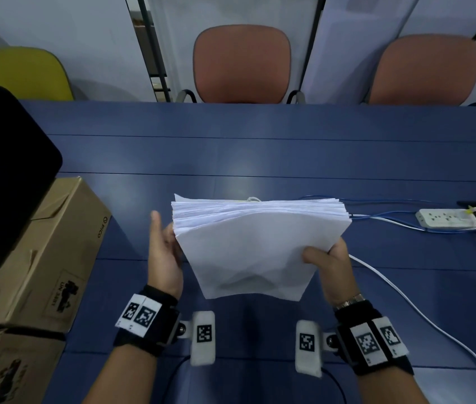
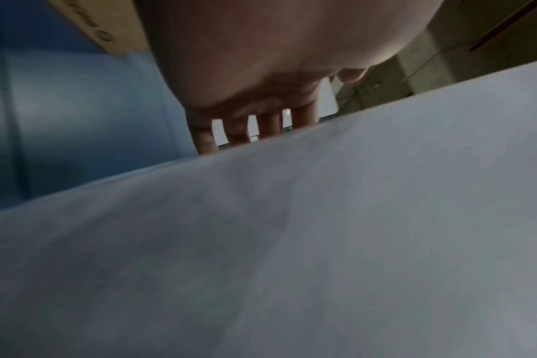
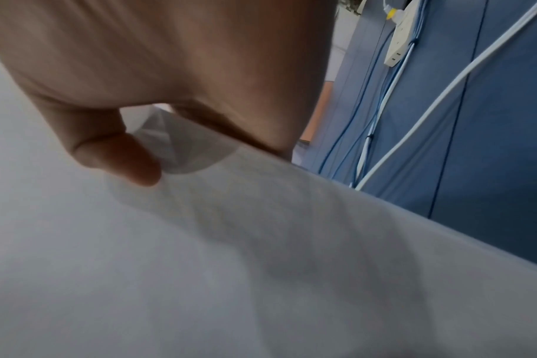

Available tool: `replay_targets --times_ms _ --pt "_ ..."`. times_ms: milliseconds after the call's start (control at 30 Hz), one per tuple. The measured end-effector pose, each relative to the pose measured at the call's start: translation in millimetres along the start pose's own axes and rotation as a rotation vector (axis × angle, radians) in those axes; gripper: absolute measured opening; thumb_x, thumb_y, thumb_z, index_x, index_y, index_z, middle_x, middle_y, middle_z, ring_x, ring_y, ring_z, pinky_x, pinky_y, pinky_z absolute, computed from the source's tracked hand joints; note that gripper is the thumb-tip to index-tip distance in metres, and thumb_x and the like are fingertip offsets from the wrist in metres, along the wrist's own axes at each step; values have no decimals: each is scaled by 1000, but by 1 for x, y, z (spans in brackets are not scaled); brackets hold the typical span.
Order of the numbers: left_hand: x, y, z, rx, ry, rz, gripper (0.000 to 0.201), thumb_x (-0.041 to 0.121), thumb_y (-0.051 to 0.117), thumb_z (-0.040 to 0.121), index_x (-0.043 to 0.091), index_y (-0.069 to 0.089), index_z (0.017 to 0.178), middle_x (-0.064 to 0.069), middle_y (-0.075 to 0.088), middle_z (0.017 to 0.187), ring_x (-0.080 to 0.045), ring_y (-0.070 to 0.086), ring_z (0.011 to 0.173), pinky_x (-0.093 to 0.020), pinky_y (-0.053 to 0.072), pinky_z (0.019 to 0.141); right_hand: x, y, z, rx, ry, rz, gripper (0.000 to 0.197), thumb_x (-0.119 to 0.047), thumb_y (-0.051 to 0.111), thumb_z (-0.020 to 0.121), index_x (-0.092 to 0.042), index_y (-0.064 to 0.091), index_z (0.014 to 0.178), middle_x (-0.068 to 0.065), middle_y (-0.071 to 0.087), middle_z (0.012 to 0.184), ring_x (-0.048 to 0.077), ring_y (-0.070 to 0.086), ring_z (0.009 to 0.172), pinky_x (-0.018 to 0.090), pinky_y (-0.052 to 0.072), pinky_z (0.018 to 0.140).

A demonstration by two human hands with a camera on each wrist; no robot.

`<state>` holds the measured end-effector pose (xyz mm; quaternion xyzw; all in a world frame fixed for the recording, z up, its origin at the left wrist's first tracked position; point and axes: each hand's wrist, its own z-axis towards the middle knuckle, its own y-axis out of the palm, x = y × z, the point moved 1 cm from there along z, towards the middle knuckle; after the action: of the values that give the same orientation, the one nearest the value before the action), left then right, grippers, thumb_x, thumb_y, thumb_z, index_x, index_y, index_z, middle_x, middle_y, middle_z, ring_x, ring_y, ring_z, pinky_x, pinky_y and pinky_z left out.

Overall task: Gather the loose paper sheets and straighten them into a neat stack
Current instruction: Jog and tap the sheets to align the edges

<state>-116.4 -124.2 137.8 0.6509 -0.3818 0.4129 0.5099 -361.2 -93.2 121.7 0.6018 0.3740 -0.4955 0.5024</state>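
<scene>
Paper stack [image 1: 260,246] up off the blue counter [image 1: 260,156] in the head view, held on edge between both hands, top edges fanned and ragged, so probably mid-jog: lifted to tap down and square up, though that's a guess. Right hand [image 1: 330,266] pinching the stack's right side, thumb on the near face, fingers hidden behind. Left hand [image 1: 164,258] spread flat along the left edge, thumb sticking up, more bracing than gripping, likely to nudge stray sheets in line. Cardboard box [image 1: 47,252] off to the left with "PICO" readable on its edge plus a stamped label too blurry to make out. Power strip [image 1: 446,218] and white cable [image 1: 405,298] well off to the right, clear of the paper. Square black-and-white tags on the wristbands [image 1: 140,314], no readable words. Left wrist view: mostly blurry white sheet, straight fingers [image 2: 270,126] disappearing behind the stack's edge, box corner up top with lettering too smeared to read. Right wrist view: thumb [image 3: 129,159] pressed onto the top sheet, denting it a bit, fingers curled under the far side, blue cables [image 3: 380,116] on the counter beyond.
</scene>
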Motion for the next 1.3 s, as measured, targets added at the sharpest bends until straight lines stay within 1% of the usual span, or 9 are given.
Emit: replay_targets --times_ms 100,333,400,467,567,700,933,1133,1300 --pt "-15 6 1 10 -16 -5 47 37 30 110 18 73 105 -1 74 95 -18 67 89 -36 55 80 7 5 -2 -9 -7 -14 25 8 50 57 -9 59 73 -14 61 59 4 53 55 18 44 51" --pt "-18 -1 -10 -60 4 -50 78 53 8 105 42 83 84 14 80 89 2 73 86 -17 57 76 24 -5 -8 38 -5 -3 30 7 54 60 -19 69 66 -13 64 60 3 55 58 17 46 55" --pt "-31 -19 -13 -185 35 36 62 56 23 102 29 78 111 13 78 111 -1 70 106 -20 56 90 31 -8 -6 5 33 -61 31 5 58 60 -22 72 62 -11 64 59 4 55 58 19 47 56" --pt "-42 -33 -14 -301 0 247 22 24 56 102 15 66 119 14 78 108 1 70 101 -22 56 85 36 -12 -5 -28 63 -103 27 4 60 59 -21 71 60 -11 63 60 7 55 59 22 46 56" --pt "-62 -47 -7 -303 -26 389 56 11 87 59 15 67 110 12 80 99 0 71 92 -24 57 79 41 -16 -3 -17 90 -133 22 0 65 59 -19 74 62 -8 67 65 9 59 64 24 50 59" --pt "-67 -41 7 -240 -56 397 52 14 86 51 21 71 100 12 80 94 -3 73 88 -39 58 87 41 -15 -3 -11 59 -144 8 -9 72 60 -15 75 64 -6 69 67 12 60 66 28 49 62" --pt "-50 -28 7 -255 31 244 54 -12 70 54 6 66 104 1 80 93 -13 75 87 -30 60 70 29 -19 -6 38 43 -35 20 6 61 56 -7 66 71 -1 66 65 16 58 62 26 48 55" --pt "-47 -11 -3 -238 79 252 56 -10 63 59 39 79 81 10 80 83 -5 74 78 -26 60 67 27 -9 -13 22 31 -94 19 4 63 61 -13 69 66 -9 69 62 5 61 58 20 49 55" --pt "-41 -15 -6 -250 143 219 56 -11 62 62 35 80 88 7 81 90 -11 75 86 -31 62 74 25 -12 -17 29 -42 -125 27 5 61 63 -17 73 72 -11 72 68 4 65 66 20 52 61"
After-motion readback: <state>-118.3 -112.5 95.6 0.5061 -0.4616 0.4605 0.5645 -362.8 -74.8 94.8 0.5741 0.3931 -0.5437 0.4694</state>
